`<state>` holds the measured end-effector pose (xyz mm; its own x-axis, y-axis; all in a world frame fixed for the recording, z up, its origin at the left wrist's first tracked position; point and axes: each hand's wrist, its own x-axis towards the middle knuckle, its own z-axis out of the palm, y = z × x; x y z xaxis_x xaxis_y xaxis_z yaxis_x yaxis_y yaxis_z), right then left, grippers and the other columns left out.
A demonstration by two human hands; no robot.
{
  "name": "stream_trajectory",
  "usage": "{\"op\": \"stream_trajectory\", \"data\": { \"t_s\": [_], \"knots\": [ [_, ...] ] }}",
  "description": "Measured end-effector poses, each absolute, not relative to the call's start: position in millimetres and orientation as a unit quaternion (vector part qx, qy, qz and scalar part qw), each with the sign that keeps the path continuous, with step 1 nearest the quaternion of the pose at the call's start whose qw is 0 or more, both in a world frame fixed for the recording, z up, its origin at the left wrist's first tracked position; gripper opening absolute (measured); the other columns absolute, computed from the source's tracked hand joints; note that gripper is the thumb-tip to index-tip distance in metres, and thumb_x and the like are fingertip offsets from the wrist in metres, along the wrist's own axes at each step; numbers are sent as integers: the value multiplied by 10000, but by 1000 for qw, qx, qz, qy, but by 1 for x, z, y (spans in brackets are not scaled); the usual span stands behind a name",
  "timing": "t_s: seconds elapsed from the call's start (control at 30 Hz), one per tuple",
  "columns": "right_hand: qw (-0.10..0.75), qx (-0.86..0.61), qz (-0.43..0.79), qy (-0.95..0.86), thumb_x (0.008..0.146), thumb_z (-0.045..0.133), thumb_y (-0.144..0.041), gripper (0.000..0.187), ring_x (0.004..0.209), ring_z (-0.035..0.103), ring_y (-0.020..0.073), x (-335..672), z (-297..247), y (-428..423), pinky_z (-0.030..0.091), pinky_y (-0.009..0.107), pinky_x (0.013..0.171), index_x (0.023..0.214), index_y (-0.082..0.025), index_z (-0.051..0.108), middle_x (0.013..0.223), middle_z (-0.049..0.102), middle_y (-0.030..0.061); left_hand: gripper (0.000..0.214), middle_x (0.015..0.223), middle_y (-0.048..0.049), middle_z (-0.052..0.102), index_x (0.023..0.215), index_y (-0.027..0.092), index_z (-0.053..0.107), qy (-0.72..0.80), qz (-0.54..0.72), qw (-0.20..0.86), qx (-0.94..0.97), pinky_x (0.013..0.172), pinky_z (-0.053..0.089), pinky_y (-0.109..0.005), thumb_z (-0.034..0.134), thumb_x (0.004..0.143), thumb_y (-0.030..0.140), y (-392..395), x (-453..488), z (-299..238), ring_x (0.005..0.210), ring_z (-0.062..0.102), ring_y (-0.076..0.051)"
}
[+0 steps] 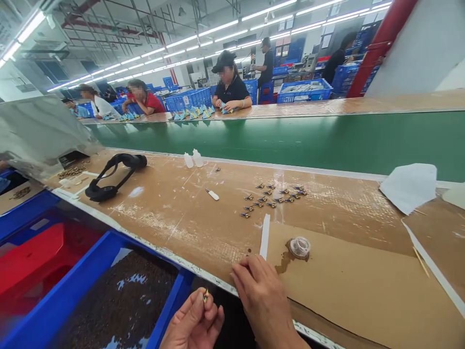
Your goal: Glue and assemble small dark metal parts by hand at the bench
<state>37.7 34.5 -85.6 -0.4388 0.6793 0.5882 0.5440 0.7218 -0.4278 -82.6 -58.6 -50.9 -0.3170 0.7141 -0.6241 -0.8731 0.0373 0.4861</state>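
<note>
Left hand's (194,317) part (206,295); crate label (186,100) illegible

The left hand (194,320) is low down, with the thumb and first finger pinched together and the other fingers softly curled. The right hand (267,295) is near it but a bit farther forward, with its back facing up and its fingers bent. The bare right wrist (285,334) slants down to the bottom, and the two hands do not touch.

From right hand (263,296): bin (78,281) sat at nine o'clock; on bench (174,194), bottles (197,159) stood at eleven, small parts (279,199) lay at twelve, cup (300,247) on cardboard (363,281) at one.
</note>
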Motion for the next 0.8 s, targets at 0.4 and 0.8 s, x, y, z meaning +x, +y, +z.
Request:
{"op": "stream_trajectory", "data": {
  "t_s": [0.4, 0.8],
  "knots": [
    [343, -356, 24, -869, 898, 465, -97, 219, 701, 520, 205, 33, -85, 39, 395, 341, 671, 769, -162, 629, 749, 589, 64, 136, 571, -6, 676, 673, 90, 729, 422, 699, 566, -114, 674, 620, -280, 764, 660, -41, -57, -88, -55, 511, 617, -76],
    [306, -337, -4, -890, 683, 564, 54, 192, 655, 524, 235, 26, -74, 40, 457, 354, 607, 715, -115, 649, 692, 589, 89, 184, 592, 7, 668, 686, 107, 739, 417, 710, 558, -100, 688, 616, -289, 875, 566, 78, -58, -93, -55, 527, 608, -75]
  ]
}}
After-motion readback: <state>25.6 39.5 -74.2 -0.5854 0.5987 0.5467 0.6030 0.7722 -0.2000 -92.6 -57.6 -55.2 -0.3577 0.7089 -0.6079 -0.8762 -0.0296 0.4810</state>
